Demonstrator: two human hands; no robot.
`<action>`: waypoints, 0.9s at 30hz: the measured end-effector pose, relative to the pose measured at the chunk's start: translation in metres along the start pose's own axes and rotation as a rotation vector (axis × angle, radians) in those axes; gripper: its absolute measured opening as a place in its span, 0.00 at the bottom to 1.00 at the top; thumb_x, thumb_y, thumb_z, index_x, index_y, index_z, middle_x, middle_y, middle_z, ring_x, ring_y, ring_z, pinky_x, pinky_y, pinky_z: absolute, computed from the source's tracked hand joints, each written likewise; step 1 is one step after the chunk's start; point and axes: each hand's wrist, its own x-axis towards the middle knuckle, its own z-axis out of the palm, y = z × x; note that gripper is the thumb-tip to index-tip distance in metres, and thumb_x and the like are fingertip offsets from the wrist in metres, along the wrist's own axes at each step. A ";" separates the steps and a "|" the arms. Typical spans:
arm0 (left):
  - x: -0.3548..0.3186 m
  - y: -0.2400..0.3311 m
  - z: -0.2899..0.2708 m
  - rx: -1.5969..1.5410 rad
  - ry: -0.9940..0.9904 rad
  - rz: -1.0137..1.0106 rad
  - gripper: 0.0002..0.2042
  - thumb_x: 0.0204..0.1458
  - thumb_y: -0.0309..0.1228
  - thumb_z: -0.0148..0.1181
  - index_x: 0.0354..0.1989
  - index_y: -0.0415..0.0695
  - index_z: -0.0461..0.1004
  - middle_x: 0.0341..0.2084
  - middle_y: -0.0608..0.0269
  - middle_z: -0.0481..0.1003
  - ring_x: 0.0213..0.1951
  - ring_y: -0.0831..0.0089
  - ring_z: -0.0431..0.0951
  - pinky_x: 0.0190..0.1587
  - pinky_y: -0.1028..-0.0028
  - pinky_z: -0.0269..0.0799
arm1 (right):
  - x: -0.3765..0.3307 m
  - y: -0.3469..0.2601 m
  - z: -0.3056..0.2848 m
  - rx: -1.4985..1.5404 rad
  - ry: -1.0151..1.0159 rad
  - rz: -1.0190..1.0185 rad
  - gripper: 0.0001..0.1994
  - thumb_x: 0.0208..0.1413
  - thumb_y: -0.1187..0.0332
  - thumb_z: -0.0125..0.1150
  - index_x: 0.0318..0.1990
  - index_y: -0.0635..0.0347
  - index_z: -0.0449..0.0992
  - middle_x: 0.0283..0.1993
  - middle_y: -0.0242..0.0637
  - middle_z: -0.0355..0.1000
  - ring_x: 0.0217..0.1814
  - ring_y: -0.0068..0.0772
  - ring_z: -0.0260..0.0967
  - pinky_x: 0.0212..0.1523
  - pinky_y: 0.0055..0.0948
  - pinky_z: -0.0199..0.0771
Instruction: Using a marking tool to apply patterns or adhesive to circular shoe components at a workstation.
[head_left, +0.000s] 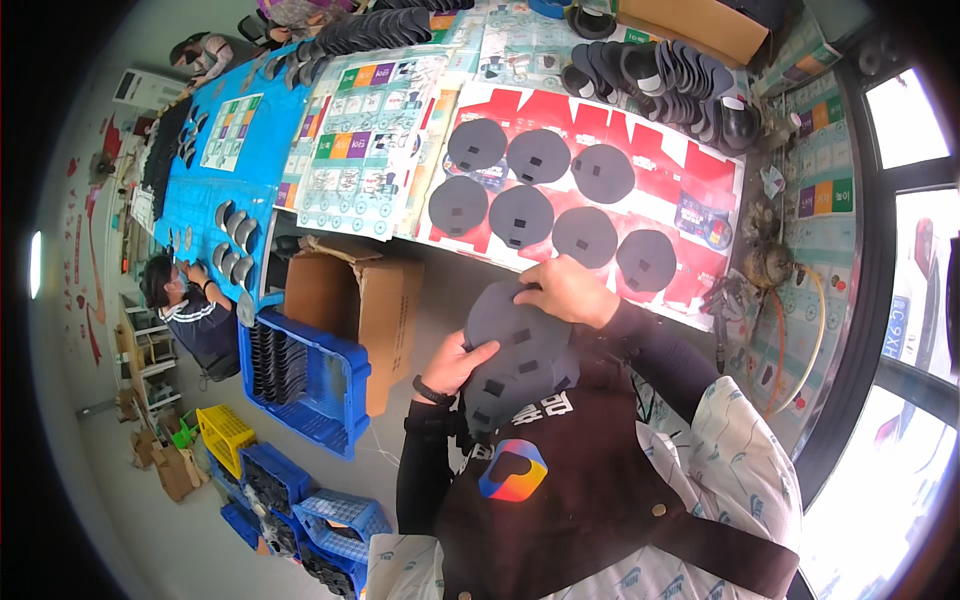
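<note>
Several flat, rounded dark grey pieces [505, 315], each with a small black patch, are held fanned in front of my apron. My left hand [450, 366] is closed on their left edge, thumb lying across the front. At the upper edge, my right hand [568, 290] pinches one piece between thumb and fingertips. More of the same rounded grey pieces [522, 216] lie apart in two rows on a red and white printed sheet [660, 190] on the table, just beyond my hands.
Curved dark parts [660, 85] stand in rows at the table's back right. On the left are a blue-covered table [235, 165], an open cardboard box [395, 320], and a blue crate [340, 400] of stacked dark parts. A seated person [200, 315] works at the blue table.
</note>
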 end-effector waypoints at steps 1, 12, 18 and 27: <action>-0.002 -0.003 -0.002 -0.006 0.003 0.007 0.18 0.61 0.24 0.62 0.59 0.36 0.72 0.51 0.61 0.77 0.51 0.73 0.77 0.54 0.70 0.75 | -0.002 -0.001 0.003 -0.025 0.121 -0.065 0.12 0.54 0.62 0.69 0.37 0.62 0.84 0.30 0.51 0.78 0.36 0.54 0.78 0.41 0.43 0.77; -0.018 -0.005 -0.009 -0.059 0.004 0.047 0.25 0.55 0.19 0.63 0.62 0.35 0.67 0.54 0.56 0.76 0.53 0.66 0.77 0.58 0.64 0.74 | -0.024 0.210 -0.059 0.708 0.812 0.344 0.11 0.66 0.67 0.62 0.46 0.67 0.79 0.36 0.29 0.78 0.38 0.17 0.69 0.41 0.23 0.72; -0.010 -0.005 -0.006 -0.081 0.066 0.000 0.25 0.54 0.19 0.64 0.62 0.37 0.67 0.53 0.58 0.76 0.54 0.67 0.77 0.59 0.65 0.73 | -0.020 0.326 -0.078 0.603 1.140 0.364 0.12 0.65 0.65 0.62 0.46 0.68 0.78 0.36 0.32 0.77 0.36 0.20 0.69 0.41 0.26 0.71; 0.002 -0.001 -0.007 -0.079 0.117 -0.033 0.26 0.53 0.16 0.62 0.62 0.38 0.67 0.54 0.56 0.76 0.54 0.65 0.78 0.59 0.64 0.74 | -0.012 0.383 -0.087 0.604 1.001 0.552 0.14 0.65 0.63 0.62 0.44 0.69 0.74 0.38 0.37 0.74 0.40 0.27 0.67 0.41 0.31 0.69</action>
